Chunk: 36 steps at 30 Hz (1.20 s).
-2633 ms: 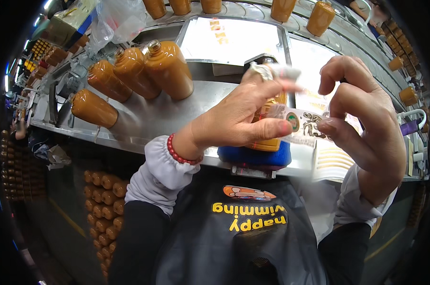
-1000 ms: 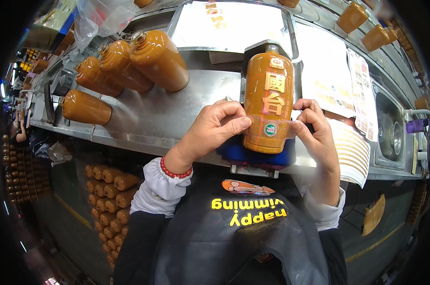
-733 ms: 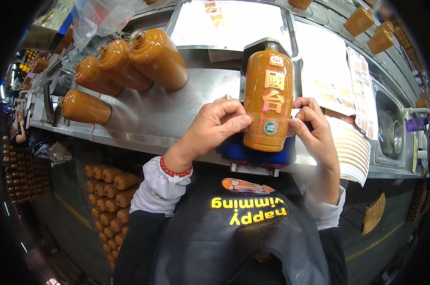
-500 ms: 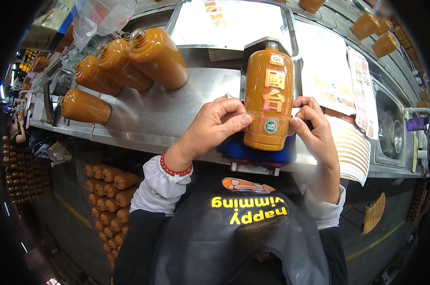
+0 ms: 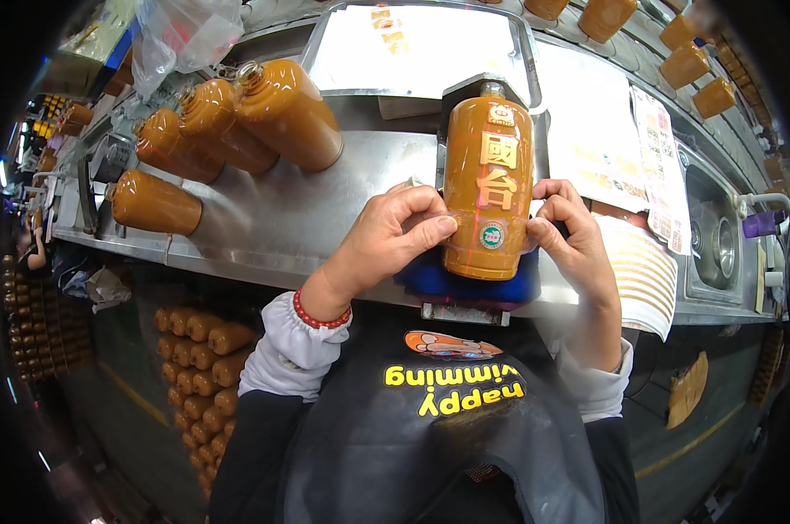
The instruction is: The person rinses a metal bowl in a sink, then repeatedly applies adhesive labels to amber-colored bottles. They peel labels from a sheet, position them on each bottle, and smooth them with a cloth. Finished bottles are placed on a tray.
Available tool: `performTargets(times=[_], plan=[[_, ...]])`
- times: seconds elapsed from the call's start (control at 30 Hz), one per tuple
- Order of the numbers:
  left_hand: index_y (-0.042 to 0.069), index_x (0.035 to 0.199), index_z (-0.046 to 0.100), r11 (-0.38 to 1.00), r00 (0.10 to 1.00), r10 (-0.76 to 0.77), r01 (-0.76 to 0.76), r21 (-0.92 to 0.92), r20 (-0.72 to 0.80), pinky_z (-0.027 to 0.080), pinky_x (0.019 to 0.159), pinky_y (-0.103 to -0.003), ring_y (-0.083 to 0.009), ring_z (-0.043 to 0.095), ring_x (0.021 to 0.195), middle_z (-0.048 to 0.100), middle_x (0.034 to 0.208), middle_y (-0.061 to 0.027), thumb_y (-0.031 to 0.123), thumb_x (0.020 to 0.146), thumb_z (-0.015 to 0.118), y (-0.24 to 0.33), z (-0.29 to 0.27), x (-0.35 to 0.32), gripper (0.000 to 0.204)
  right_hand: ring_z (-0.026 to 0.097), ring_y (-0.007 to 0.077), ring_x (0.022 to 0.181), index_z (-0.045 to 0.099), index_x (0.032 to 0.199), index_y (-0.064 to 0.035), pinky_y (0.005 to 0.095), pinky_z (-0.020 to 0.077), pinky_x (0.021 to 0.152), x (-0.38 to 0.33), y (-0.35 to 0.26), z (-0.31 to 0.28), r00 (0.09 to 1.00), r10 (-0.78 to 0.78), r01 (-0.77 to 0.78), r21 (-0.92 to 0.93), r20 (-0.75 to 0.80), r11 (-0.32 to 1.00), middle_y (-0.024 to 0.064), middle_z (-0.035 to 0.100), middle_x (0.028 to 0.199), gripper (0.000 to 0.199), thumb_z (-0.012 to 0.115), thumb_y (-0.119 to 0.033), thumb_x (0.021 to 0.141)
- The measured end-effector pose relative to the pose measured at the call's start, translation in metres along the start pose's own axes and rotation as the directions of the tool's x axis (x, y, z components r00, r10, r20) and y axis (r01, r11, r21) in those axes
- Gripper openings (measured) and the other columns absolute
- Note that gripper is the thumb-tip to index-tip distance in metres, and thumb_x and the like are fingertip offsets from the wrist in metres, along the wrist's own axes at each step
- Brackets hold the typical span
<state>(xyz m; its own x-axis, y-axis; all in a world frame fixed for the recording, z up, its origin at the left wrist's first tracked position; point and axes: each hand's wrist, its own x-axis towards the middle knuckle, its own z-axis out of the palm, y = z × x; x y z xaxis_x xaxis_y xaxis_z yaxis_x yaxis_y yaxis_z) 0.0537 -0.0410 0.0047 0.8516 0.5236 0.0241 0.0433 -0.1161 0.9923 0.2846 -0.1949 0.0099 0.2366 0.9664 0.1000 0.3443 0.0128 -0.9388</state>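
Observation:
A glossy amber-brown bottle (image 5: 467, 166) lies tilted back on a dark cradle with a blue front (image 5: 465, 293), its neck pointing away from me. Raised gold characters run down its face, and a round green-and-white emblem (image 5: 492, 235) sits low on it. A faint clear film crosses the bottle at the emblem's height. My left hand (image 5: 386, 231) pinches the film's left end between thumb and forefinger at the bottle's left side. On the opposite side my right hand (image 5: 578, 240) pinches its right end, fingers bent against the bottle. The fingertips partly hide the film's ends.
Several brown bottles (image 5: 295, 118) stand on the steel bench (image 5: 373, 166) at left. Behind the cradle is a tray (image 5: 535, 61) with white sheets. Printed sheets (image 5: 596, 131), a striped stack (image 5: 639, 279) and a sink (image 5: 718, 253) are at right. More bottles (image 5: 205, 349) are stacked below left.
My hands keep the same pinch at the bottle's two sides. The whole view has shifted slightly; the bottle and hands otherwise hold their places.

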Motion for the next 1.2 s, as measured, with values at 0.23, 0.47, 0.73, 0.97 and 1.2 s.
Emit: performTargets(times=[0.23, 0.47, 0.73, 0.97, 1.2], plan=[[0.002, 0.085, 0.065, 1.000, 1.000, -0.015, 0.015, -0.027, 0.003, 0.045, 0.071, -0.031, -0.0160, 0.054, 0.077, 0.059, 0.078, -0.0060, 0.022, 0.093, 0.068, 0.000, 0.000, 0.000, 0.022, 0.052, 0.0158, 0.098, 0.058, 0.083, -0.0023, 0.0279, 0.0448, 0.085, 0.002, 0.008, -0.003, 1.000, -0.015, 0.015, -0.025, 0.008, 1.000, 0.0083, 0.052, 0.110, 0.024, 0.071, -0.020, 0.093], [0.002, 0.106, 0.060, 0.979, 0.993, 0.096, -0.081, 0.185, -0.074, 0.045, 0.086, -0.029, -0.0143, 0.057, 0.094, 0.062, 0.100, -0.0057, 0.027, 0.094, 0.068, -0.004, -0.005, -0.003, 0.028, 0.058, 0.0300, 0.110, 0.061, 0.098, -0.0003, 0.0369, 0.0453, 0.094, -0.004, 0.009, -0.008, 0.956, -0.135, 0.018, -0.411, -0.259, 0.912, 0.0166, 0.058, 0.113, 0.016, 0.067, -0.014, 0.092], [0.001, 0.146, 0.033, 0.942, 0.949, 0.291, -0.262, 0.209, -0.122, 0.029, 0.114, -0.043, -0.0342, 0.039, 0.135, 0.042, 0.143, -0.0213, 0.047, 0.090, 0.070, -0.019, 0.023, -0.003, 0.081, 0.048, 0.0298, 0.124, 0.052, 0.108, -0.0053, 0.0393, 0.0371, 0.106, -0.021, -0.007, 0.018, 0.994, -0.059, 0.051, -0.097, -0.087, 0.994, 0.0180, 0.049, 0.128, 0.043, 0.078, -0.031, 0.085], [-0.002, 0.150, 0.026, 0.964, 0.963, 0.252, -0.240, 0.116, -0.094, 0.025, 0.117, -0.042, -0.0341, 0.033, 0.141, 0.035, 0.147, -0.0227, 0.049, 0.089, 0.071, -0.026, 0.025, -0.002, 0.092, 0.047, 0.0304, 0.125, 0.050, 0.105, -0.0067, 0.0401, 0.0370, 0.106, -0.017, -0.006, 0.020, 0.996, -0.041, 0.035, -0.077, -0.082, 0.996, 0.0178, 0.049, 0.128, 0.048, 0.083, -0.032, 0.080], [-0.002, 0.150, 0.024, 0.967, 0.967, 0.243, -0.235, 0.095, -0.075, 0.023, 0.119, -0.042, -0.0343, 0.030, 0.143, 0.033, 0.149, -0.0235, 0.049, 0.091, 0.069, -0.025, 0.025, -0.003, 0.090, 0.046, 0.0303, 0.126, 0.049, 0.104, -0.0072, 0.0398, 0.0370, 0.106, -0.018, -0.001, 0.021, 0.997, -0.020, 0.019, -0.016, -0.072, 1.000, 0.0165, 0.051, 0.127, 0.048, 0.083, -0.031, 0.080]])
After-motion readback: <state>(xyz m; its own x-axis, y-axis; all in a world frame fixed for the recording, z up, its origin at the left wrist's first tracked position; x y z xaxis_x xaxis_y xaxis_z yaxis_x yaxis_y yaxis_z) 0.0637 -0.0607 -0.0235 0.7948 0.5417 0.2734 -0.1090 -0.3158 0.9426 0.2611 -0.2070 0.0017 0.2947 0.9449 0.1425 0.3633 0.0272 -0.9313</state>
